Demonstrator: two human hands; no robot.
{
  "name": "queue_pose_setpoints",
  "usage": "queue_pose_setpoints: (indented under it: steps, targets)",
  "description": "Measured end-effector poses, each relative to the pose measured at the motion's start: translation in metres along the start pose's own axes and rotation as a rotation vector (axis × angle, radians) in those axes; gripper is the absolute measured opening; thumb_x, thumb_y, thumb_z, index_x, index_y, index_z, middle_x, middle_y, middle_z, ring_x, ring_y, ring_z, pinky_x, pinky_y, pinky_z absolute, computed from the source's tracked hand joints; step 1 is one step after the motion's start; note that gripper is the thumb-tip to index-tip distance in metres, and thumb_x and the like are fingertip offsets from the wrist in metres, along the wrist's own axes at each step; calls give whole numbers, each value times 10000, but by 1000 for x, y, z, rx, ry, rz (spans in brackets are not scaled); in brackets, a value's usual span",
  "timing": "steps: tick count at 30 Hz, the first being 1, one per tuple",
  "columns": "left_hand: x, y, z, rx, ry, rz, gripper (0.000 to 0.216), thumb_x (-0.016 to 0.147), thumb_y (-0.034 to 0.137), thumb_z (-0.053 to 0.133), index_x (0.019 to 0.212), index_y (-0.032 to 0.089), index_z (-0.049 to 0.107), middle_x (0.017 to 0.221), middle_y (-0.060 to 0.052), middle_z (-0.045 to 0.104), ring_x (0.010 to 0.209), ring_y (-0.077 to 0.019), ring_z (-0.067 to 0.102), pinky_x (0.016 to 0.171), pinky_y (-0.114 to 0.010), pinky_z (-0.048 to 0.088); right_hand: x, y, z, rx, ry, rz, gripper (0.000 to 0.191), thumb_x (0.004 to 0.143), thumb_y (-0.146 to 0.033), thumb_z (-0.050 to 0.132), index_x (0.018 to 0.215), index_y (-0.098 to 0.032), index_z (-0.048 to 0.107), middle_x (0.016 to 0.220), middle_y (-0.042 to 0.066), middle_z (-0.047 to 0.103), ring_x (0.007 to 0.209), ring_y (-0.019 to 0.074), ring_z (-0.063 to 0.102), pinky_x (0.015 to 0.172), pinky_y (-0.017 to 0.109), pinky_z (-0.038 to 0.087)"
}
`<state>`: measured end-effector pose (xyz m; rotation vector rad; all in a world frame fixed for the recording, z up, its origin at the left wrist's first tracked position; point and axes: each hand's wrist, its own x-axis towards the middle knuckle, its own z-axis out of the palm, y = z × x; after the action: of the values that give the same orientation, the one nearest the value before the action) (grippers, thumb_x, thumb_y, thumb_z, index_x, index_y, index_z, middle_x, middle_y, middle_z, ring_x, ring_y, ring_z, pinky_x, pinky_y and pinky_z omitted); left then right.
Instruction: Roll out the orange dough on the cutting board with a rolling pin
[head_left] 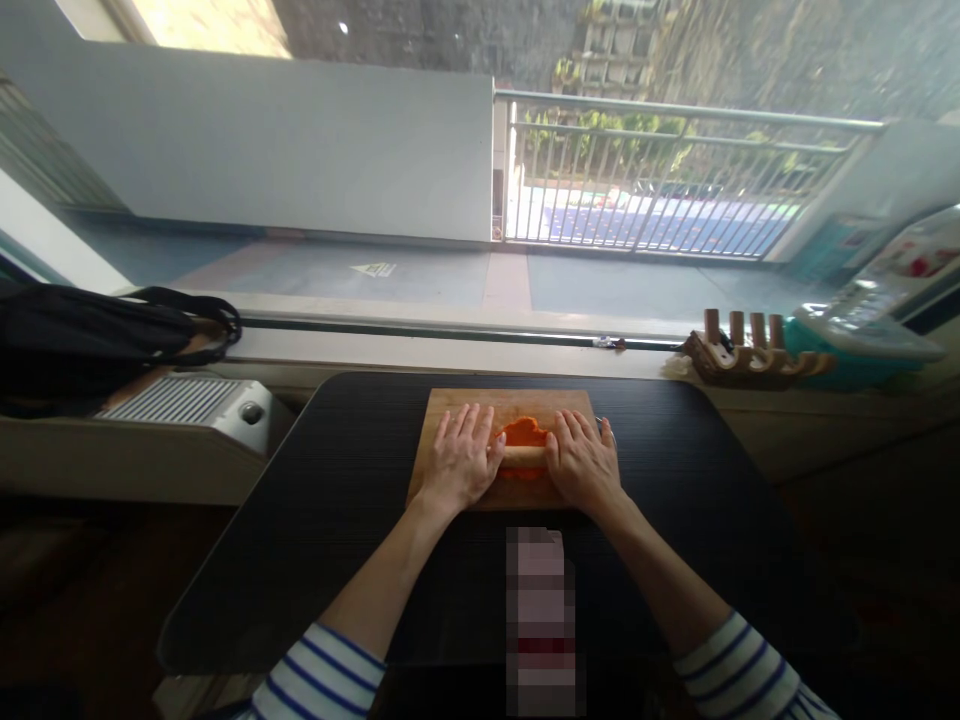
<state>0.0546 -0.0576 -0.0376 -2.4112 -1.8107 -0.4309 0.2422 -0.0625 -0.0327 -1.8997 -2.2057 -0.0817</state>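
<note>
A wooden rolling pin lies crosswise over a flattened orange dough-like piece on a wooden board. My left hand rests palm down over the pin's left part, its fingers stretched forward. Over the right part lies my right hand, also palm down with fingers extended. Both hands press on the pin without wrapping round it. Its ends are hidden beneath them. The orange piece shows in front of and behind the pin, between my thumbs.
The board sits on a black table below a window. A pixelated patch covers something at the near edge. To the left are a black bag and a white ridged box. A brown rack and teal container stand right.
</note>
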Motion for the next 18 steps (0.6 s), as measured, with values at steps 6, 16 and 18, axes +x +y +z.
queue_pose_setpoints:
  steps: [6,16,18]
  targets:
    - [4,-4,0,-26,-11,32,635,916,533,255,1367,112,407,1384,-142,470,1318,-270,364,1115,-461,199,4,0,2,12,16,0,469,943,-320,251,1310,-126,468,1363,131,491,1282,251,383,1089,531,131]
    - [4,-14,0,-69,-53,145,974,704,812,354,1374,107,392,1408,-160,433,1314,-300,356,1106,-464,230,8,-1,1,16,50,-4,416,934,-290,279,1239,-151,526,1305,123,547,1221,237,440,1079,512,162]
    - [4,-14,0,-72,-49,148,985,688,819,372,1367,106,404,1400,-165,441,1311,-306,361,1102,-468,237,9,-1,0,5,34,1,418,933,-292,282,1243,-153,524,1306,122,546,1222,240,439,1078,509,168]
